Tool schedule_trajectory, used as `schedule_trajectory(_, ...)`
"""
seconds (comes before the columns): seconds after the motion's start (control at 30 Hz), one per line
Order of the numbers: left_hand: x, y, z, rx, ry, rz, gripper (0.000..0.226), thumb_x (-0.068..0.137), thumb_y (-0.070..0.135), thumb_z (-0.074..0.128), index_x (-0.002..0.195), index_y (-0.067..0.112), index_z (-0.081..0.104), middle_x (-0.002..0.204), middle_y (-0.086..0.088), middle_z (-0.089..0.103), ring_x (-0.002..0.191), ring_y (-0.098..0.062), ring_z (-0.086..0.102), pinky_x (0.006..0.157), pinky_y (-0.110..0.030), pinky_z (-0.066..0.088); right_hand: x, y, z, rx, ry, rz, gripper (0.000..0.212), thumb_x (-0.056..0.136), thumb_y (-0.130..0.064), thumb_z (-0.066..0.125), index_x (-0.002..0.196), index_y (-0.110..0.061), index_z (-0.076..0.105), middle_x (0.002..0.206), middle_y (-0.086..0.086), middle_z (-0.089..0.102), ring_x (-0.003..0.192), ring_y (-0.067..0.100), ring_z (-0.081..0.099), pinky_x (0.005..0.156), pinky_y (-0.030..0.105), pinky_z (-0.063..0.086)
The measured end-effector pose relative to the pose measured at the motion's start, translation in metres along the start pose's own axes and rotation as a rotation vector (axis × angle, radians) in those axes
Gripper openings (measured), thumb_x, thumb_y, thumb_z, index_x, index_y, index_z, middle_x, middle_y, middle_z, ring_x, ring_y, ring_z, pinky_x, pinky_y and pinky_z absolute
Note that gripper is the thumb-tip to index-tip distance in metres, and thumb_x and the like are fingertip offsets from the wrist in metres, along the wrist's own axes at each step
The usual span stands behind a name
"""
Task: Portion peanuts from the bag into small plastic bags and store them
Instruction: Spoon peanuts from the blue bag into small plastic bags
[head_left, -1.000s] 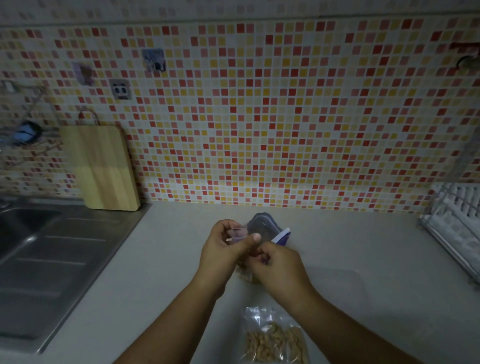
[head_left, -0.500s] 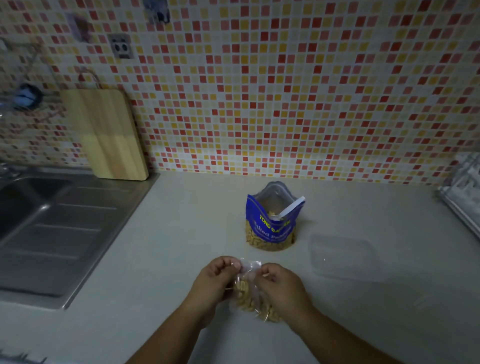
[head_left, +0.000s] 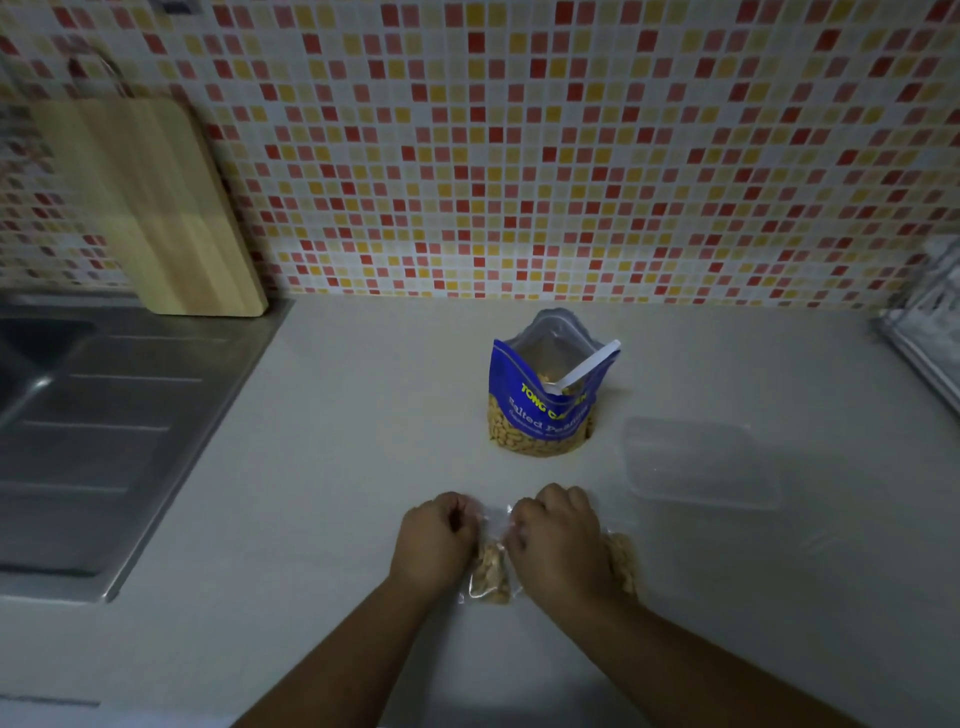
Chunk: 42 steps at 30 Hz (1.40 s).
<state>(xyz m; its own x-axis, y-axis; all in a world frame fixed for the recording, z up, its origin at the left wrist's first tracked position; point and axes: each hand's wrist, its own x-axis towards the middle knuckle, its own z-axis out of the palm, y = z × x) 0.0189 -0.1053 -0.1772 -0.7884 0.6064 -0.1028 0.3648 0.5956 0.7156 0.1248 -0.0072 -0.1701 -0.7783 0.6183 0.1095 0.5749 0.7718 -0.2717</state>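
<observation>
The left hand (head_left: 434, 540) and right hand (head_left: 558, 543) cover the top of the small plastic bag (head_left: 491, 571), so its seal and the grip of the fingers on it cannot be seen. A second heap of peanuts (head_left: 623, 564) shows only as a strip behind the right hand. The sink (head_left: 78, 415) is cut off at the left edge, the dish rack (head_left: 930, 332) at the right. The chopping board (head_left: 145, 208) is blurred, and the peanut bag (head_left: 543, 395) has its lettering partly folded out of sight.
</observation>
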Motion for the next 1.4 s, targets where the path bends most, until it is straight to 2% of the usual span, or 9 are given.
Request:
schedule_trajectory(0.13,0.01,-0.017,0.006,0.183,0.055,0.142,0.016,0.086,0.026,0.054,0.077,0.022,0.067,0.082,-0.001,0.071,0.077,-0.025,0.061,0.068,-0.024,0.034,0.002,0.001,0.004,-0.043,0.063,-0.031,0.018,0.056,-0.032,0.077,0.067,-0.025,0.065,0.071,-0.003,0.059,0.07,0.019,0.055,0.061,0.031,0.049)
schedule_trajectory(0.33,0.017,-0.03,0.011,0.247,0.013,0.13,0.014,0.084,0.036,0.048,0.081,0.032,0.06,0.087,0.005,0.067,0.087,-0.022,0.058,0.077,-0.026,0.035,0.0,0.002,0.007,0.025,0.093,0.008,0.027,0.056,-0.035,0.078,0.077,-0.027,0.062,0.075,-0.004,0.06,0.074,0.018,0.055,0.063,0.032,0.05)
schedule_trajectory(0.5,0.016,-0.01,0.003,0.189,0.079,0.206,0.041,0.072,0.049,0.042,0.103,0.03,0.061,0.106,0.009,0.061,0.101,-0.019,0.052,0.084,-0.021,0.027,-0.001,0.03,-0.015,0.269,0.194,0.307,0.014,0.066,-0.025,0.078,0.069,-0.021,0.065,0.068,0.002,0.066,0.071,0.026,0.061,0.068,0.032,0.05)
schedule_trajectory(0.6,0.015,0.026,0.007,0.126,0.015,0.339,0.033,0.075,0.039,0.045,0.1,0.027,0.063,0.105,0.005,0.062,0.101,-0.021,0.052,0.085,-0.021,0.03,-0.004,0.06,-0.036,0.427,0.173,0.585,0.013,0.077,-0.027,0.069,0.076,-0.014,0.071,0.076,0.007,0.071,0.08,0.026,0.066,0.072,0.026,0.046)
schedule_trajectory(0.7,0.02,0.057,0.03,0.142,-0.147,0.396,0.025,0.082,0.035,0.047,0.095,0.026,0.066,0.102,0.004,0.066,0.099,-0.021,0.053,0.087,-0.028,0.039,-0.01,0.079,-0.044,0.41,0.058,0.69,0.021,0.084,-0.032,0.062,0.088,-0.015,0.072,0.091,0.006,0.073,0.09,0.022,0.066,0.075,0.023,0.045)
schedule_trajectory(0.87,0.034,0.077,0.072,0.306,-0.251,0.43,0.054,0.077,0.054,0.026,0.108,0.034,0.065,0.114,0.01,0.065,0.108,-0.018,0.052,0.094,-0.027,0.032,-0.012,0.091,-0.036,0.37,-0.063,0.72,0.024,0.083,-0.041,0.061,0.096,-0.022,0.069,0.101,0.002,0.072,0.102,0.021,0.063,0.085,0.026,0.049)
schedule_trajectory(1.0,0.033,0.084,0.081,0.487,-0.296,0.357,0.038,0.082,0.051,0.042,0.109,0.034,0.061,0.119,0.006,0.06,0.111,-0.026,0.046,0.094,-0.033,0.038,-0.009,0.096,-0.029,0.474,-0.086,0.755,0.032,0.08,-0.034,0.064,0.109,-0.021,0.065,0.111,0.004,0.069,0.106,0.023,0.062,0.088,0.026,0.049)
schedule_trajectory(1.1,0.031,0.09,0.081,0.457,-0.308,0.32,0.027,0.08,0.042,0.053,0.103,0.032,0.062,0.114,0.007,0.061,0.111,-0.026,0.045,0.093,-0.032,0.036,-0.007,0.102,-0.025,0.575,-0.1,0.777,0.036,0.078,-0.029,0.067,0.112,-0.018,0.064,0.114,0.006,0.068,0.106,0.023,0.063,0.088,0.024,0.047)
schedule_trajectory(1.4,0.029,0.102,0.072,0.302,-0.385,0.199,0.018,0.079,0.033,0.056,0.095,0.037,0.062,0.104,0.012,0.067,0.111,-0.021,0.05,0.093,-0.034,0.035,-0.008,0.113,-0.022,0.664,-0.098,0.674,0.015,0.084,-0.022,0.059,0.095,-0.019,0.069,0.091,-0.001,0.068,0.089,0.017,0.063,0.068,0.019,0.037)
